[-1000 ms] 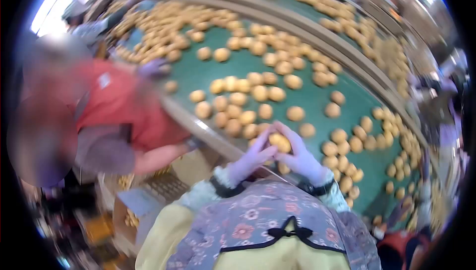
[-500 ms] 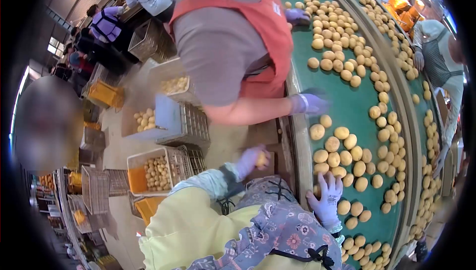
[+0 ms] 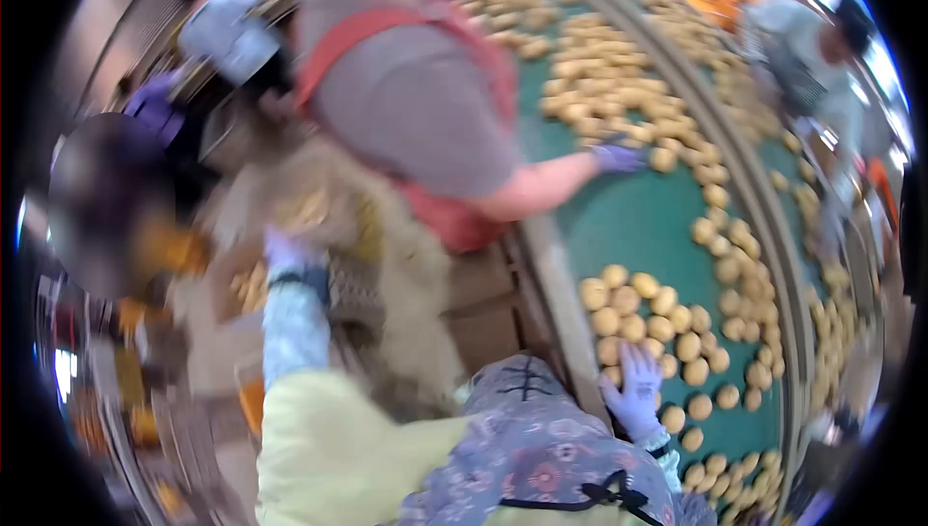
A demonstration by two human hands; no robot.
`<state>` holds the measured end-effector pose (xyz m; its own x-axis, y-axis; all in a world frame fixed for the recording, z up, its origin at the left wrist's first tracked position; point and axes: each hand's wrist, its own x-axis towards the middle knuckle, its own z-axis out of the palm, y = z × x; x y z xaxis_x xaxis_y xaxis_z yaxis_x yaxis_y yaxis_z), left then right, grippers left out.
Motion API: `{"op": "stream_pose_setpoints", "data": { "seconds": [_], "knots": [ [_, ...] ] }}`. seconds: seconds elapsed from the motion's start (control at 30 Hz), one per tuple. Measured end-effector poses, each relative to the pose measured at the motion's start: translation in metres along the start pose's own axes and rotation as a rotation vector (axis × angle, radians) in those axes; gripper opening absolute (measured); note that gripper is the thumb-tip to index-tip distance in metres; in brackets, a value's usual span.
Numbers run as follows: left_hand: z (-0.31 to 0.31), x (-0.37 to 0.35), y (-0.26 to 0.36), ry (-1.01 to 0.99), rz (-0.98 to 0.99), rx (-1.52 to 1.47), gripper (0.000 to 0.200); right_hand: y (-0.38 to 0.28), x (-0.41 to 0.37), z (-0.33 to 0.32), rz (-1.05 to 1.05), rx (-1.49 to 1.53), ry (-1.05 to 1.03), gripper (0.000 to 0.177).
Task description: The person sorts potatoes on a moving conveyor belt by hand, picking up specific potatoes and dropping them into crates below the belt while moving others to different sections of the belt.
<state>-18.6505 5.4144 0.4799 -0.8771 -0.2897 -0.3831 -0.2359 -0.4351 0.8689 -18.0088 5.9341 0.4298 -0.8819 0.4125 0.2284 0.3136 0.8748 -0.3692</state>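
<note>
My right hand (image 3: 635, 398), in a pale purple glove, lies over the near edge of the green conveyor belt (image 3: 590, 226). Its fingers are stretched out and touch a group of round yellow potatoes (image 3: 626, 301). On the far left, my left hand (image 3: 292, 250) reaches out at arm's length above the crates, also gloved. Motion smears its fingers, so whether a potato is in them does not show. Close to it is a crate of potatoes (image 3: 253, 286), blurred too.
A co-worker in a red apron (image 3: 416, 101) stands beside the belt, one purple-gloved hand (image 3: 619, 159) at the potatoes. Another person (image 3: 807, 52) works across the belt. A metal rail (image 3: 764, 207) divides the belt lanes. Flattened brown cardboard (image 3: 483, 333) lies below the belt's edge.
My left hand, which held a potato near my body, has swung out left over the crates. My right hand stays by the potatoes. The view has turned; the co-worker's hand has reached farther across the belt.
</note>
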Motion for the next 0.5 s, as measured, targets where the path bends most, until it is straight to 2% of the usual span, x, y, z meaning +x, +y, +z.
{"op": "stream_pose_setpoints", "data": {
  "seconds": [0.03,0.07,0.1,0.13,0.17,0.2,0.23,0.27,0.3,0.37,0.4,0.43,0.47,0.5],
  "knots": [
    [0.027,-0.033,-0.018,-0.073,-0.004,0.135,0.057,0.0,0.001,0.005,-0.008,0.006,0.072,0.082],
    [0.063,-0.078,-0.042,-0.146,-0.013,0.247,0.054,-0.002,-0.004,0.005,0.073,-0.006,0.01,0.078],
    [0.021,0.032,-0.121,-0.266,0.467,0.662,0.041,-0.012,0.003,0.002,0.16,-0.001,-0.053,0.074],
    [0.05,-0.005,-0.165,-0.41,0.338,0.476,0.027,-0.019,0.006,-0.001,0.186,-0.03,-0.025,0.072],
    [0.082,-0.05,-0.208,-0.525,0.187,0.297,0.028,-0.026,0.01,-0.007,0.203,-0.053,-0.01,0.07],
    [0.114,-0.139,-0.219,-0.977,0.399,0.577,0.017,-0.031,0.016,-0.015,0.294,-0.088,0.028,0.07],
    [0.147,-0.216,-0.239,-1.087,0.509,0.687,0.016,-0.037,0.022,-0.024,0.279,-0.027,0.028,0.067],
    [0.182,-0.307,-0.22,-1.345,0.834,0.824,0.026,-0.039,0.023,-0.032,0.248,0.042,0.024,0.063],
    [0.205,-0.356,-0.238,-1.624,1.089,0.759,0.032,-0.029,0.021,-0.025,0.28,0.007,0.048,0.063],
    [0.236,-0.422,-0.284,-2.001,0.968,0.627,0.041,-0.01,0.025,-0.014,0.102,0.135,0.259,0.042],
    [0.247,-0.446,-0.29,-2.103,1.059,0.521,0.049,-0.007,0.021,-0.034,0.133,0.143,0.337,0.037],
    [0.251,-0.451,-0.307,-2.25,1.031,0.569,0.054,0.009,0.014,-0.049,0.28,0.016,0.287,0.035],
    [0.258,-0.449,-0.309,-2.293,1.07,0.56,0.056,0.026,-0.003,-0.064,0.435,-0.107,0.233,0.034],
    [0.268,-0.444,-0.312,-2.342,1.109,0.545,0.057,0.045,-0.032,-0.074,0.577,-0.203,0.46,0.034]
  ]
}}
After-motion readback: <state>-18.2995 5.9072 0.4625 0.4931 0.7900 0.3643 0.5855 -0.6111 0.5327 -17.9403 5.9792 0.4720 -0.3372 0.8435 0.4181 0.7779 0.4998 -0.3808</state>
